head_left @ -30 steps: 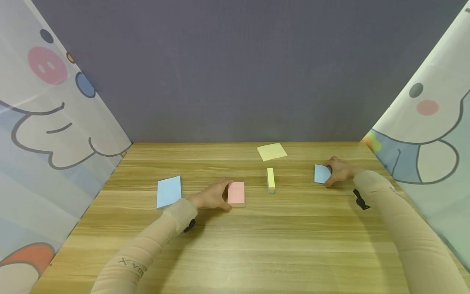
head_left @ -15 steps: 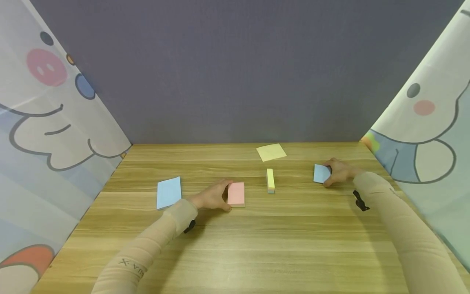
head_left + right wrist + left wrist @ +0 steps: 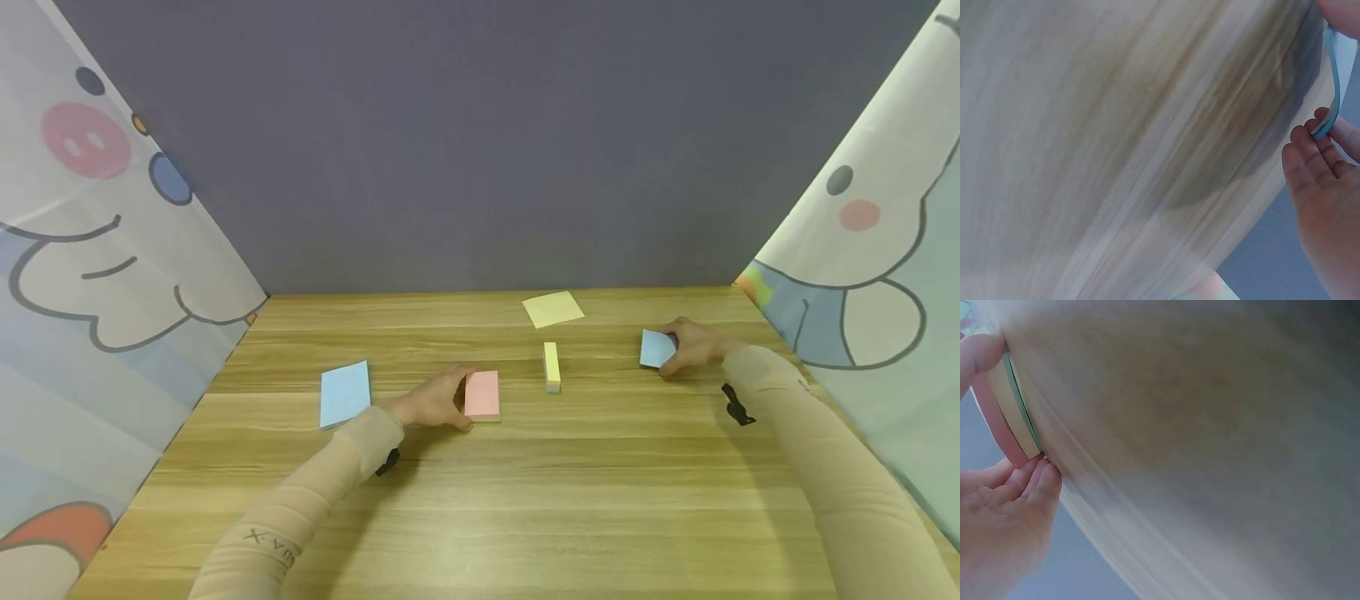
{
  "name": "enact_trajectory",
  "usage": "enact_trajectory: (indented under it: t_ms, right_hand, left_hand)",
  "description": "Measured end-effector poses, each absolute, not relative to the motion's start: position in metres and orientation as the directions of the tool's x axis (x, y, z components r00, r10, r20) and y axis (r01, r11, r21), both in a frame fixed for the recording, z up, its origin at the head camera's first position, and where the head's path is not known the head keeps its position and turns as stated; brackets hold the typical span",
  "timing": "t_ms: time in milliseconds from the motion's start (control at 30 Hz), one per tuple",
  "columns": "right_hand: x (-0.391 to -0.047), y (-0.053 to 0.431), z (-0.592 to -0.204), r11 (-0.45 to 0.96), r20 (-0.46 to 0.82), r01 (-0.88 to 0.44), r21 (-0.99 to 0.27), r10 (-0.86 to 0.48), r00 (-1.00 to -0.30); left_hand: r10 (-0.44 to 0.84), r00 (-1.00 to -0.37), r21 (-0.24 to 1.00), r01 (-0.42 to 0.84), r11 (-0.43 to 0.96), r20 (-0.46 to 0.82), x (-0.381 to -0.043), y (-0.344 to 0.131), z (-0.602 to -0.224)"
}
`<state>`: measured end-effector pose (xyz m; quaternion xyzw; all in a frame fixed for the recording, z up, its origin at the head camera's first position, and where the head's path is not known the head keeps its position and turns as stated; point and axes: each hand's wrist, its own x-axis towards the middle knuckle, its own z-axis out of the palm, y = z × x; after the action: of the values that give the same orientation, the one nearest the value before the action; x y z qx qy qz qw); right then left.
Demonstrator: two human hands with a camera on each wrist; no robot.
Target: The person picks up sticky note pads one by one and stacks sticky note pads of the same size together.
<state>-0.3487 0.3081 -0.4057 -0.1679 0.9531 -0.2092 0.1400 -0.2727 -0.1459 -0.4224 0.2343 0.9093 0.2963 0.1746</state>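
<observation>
Pink-topped pad (image 3: 482, 394), w/ cream & green layers beneath per the left wrist view, lies on the table (image 3: 480, 508) approx. mid-way across. Our L hand (image 3: 433, 401) grips its left part, thumb at the near edge, fingers at the far edge. Small blue pad (image 3: 656, 347) is off to the right, pinched likewise by our R hand (image 3: 692, 346); can't tell if it's fully clear of the table. Hands are well apart.

Main risk, IMO: too hard an edge-to-edge squeeze w/ our R hand could crease the small blue pad or make it spring out, b/c it's thin & bowed in the right wrist view. Pink-topped pad could shear, b/c its layers may not be firmly stuck; gripping too high might leave the green one behind. Also, our L sleeve (image 3: 373, 435) overlaps a corner of the larger blue pad (image 3: 345, 392), so a careless pull-back might drag that; contact isn't clear.

Qty: 1 pink-topped pad, 2 blue pads (1 small, 1 larger), 1 narrow yellow-topped stack (image 3: 551, 363), 1 yellow note (image 3: 552, 309) near the back edge. Total 5 paper items: 2 held, 3 not; plus 2 hands.
</observation>
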Motion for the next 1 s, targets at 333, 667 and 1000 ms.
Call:
enact_trajectory:
  t_ms: [333,667,1000]
  right_hand:
    - [-0.349,0.302,-0.399,0.861,-0.189,-0.252,-0.443,-0.364,-0.912]
    - [-0.348,0.296,-0.394,0.836,-0.151,-0.265,-0.48,-0.377,-0.914]
    - [-0.343,0.289,-0.384,0.845,-0.159,-0.27,-0.461,-0.378,-0.912]
  left_hand:
    - [0.517,-0.838,0.613,0.319,0.723,-0.173,-0.271,-0.149,-0.421]
    - [0.524,-0.836,0.628,0.321,0.709,-0.163,-0.27,-0.15,-0.422]
    - [0.536,-0.828,0.643,0.322,0.695,-0.164,-0.273,-0.147,-0.425]
